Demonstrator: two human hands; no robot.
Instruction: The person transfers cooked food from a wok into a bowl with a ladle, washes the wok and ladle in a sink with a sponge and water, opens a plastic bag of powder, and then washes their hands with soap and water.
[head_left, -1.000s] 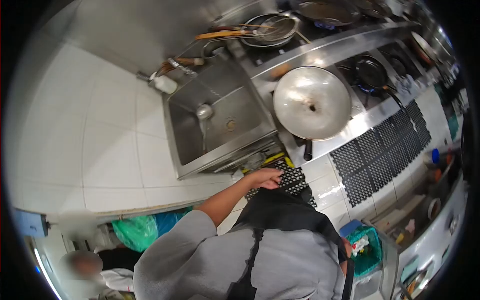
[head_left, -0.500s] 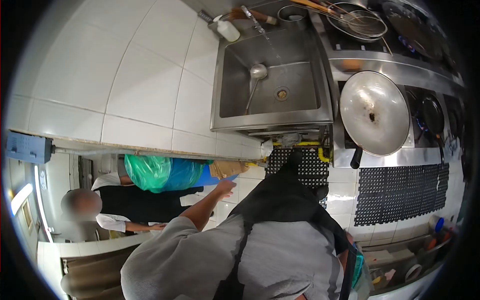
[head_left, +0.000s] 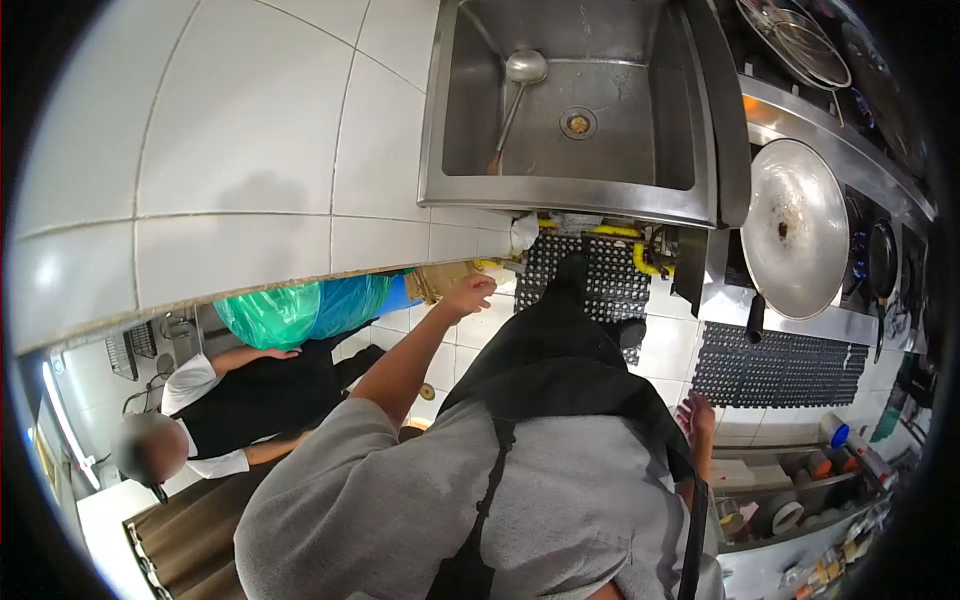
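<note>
My left hand [head_left: 472, 297] hangs in front of the tiled wall's lower edge, beside some brown cardboard [head_left: 440, 281]. Its fingers are loosely bent and nothing shows in them. On the other side of my body, my right hand [head_left: 694, 418] is low near the black rubber mat [head_left: 775, 368], fingers apart and holding nothing. Ahead of me is a steel sink [head_left: 570, 192], and a ladle [head_left: 526, 68] lies in it, left of the drain. A large wok [head_left: 795, 230] rests on the stove to the right, apart from both hands.
Green and blue plastic bags [head_left: 268, 318] bulge below the wall. A co-worker in a black apron [head_left: 265, 400] stands at the left. A black pan [head_left: 882, 258] sits beyond the wok. Low containers [head_left: 790, 490] line the right side. Another perforated mat [head_left: 540, 268] lies at my feet.
My view has shifted, so the sink sits higher and the stove farther right. My right hand has come into view. The co-worker's arm now reaches to the green bag.
</note>
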